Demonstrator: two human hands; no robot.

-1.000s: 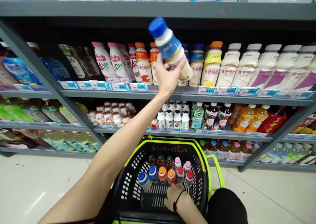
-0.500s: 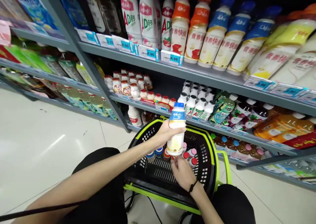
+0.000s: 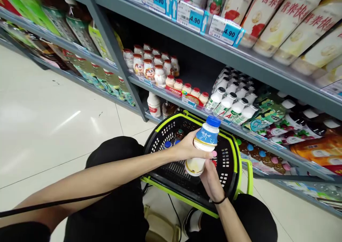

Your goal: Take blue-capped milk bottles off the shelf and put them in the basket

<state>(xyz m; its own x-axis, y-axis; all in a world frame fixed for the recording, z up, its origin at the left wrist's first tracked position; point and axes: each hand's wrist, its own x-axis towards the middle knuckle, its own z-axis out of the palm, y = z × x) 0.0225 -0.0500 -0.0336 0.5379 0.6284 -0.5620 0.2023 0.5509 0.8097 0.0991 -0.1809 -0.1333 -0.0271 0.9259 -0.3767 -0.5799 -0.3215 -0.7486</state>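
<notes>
My left hand is wrapped round a white milk drink bottle with a blue cap and blue upper label. The bottle tilts slightly to the right above a black shopping basket with a lime-green rim. Against the bottle's lower right side rests my right hand, its thumb up and its other fingers partly hidden behind the bottle. Inside the basket stand small bottles with blue caps at the left. Pink and red caps peek out beside the held bottle.
A grey shelf with price tags runs beyond the basket. Its lower level holds small red-capped bottles and black-capped white bottles. My knees flank the basket, and a green handle sticks out at right.
The view has moved closer and lower toward the shelf. My right hand has risen from the caps in the basket to the lower part of the bottle, which my left hand still holds.
</notes>
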